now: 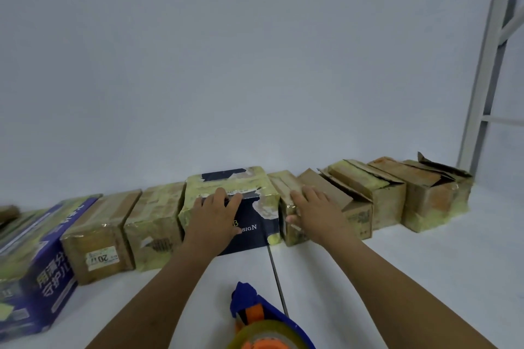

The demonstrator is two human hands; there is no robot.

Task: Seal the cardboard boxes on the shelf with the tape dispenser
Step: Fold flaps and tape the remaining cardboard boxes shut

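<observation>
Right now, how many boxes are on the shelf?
8 in a row along the wall: three left of the dark box, four right. Another may hide far left.

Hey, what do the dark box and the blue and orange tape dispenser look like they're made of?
Dark box: probably printed cardboard, matte navy face, partly wrapped in yellowish glossy tape. Tape dispenser: apparently hard plastic, smooth blue body with orange parts; its roll looks like clear shiny film.
</observation>
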